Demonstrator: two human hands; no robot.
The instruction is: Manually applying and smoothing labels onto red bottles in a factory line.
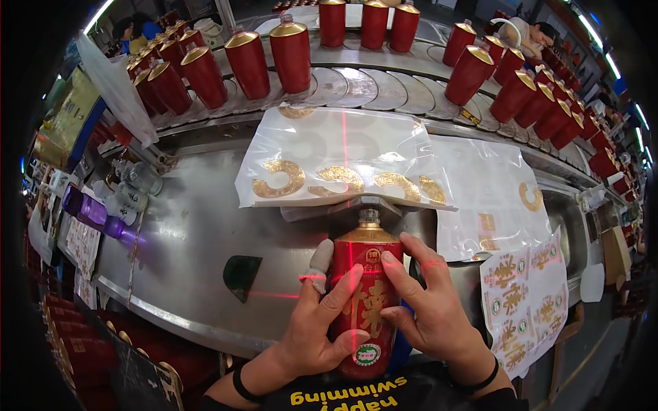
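A red bottle (pixel 373 305) with a gold shoulder and a clear, narrow neck stands close in front of me, gripped between both hands. Gold lettering and a round green-and-white label show on its front. My left hand (pixel 315 325) lies along its left side, thumb low near the round label, a pale cover on one finger. On the other side my right hand (pixel 435 312) presses fingertips against the upper front and edge. Red laser lines cross the bottle and my fingers. Behind the neck is a metal block (pixel 384 209), partly under a sheet of gold C-shaped stickers (pixel 343 137).
Beyond the metal table (pixel 192 226), a slatted conveyor (pixel 360 89) carries many red bottles (pixel 289 55). More sticker sheets (pixel 524 301) lie at the right. A dark green piece (pixel 242 275) rests left of my hands, a purple lamp (pixel 92 211) farther left. Another person (pixel 528 38) sits across the conveyor.
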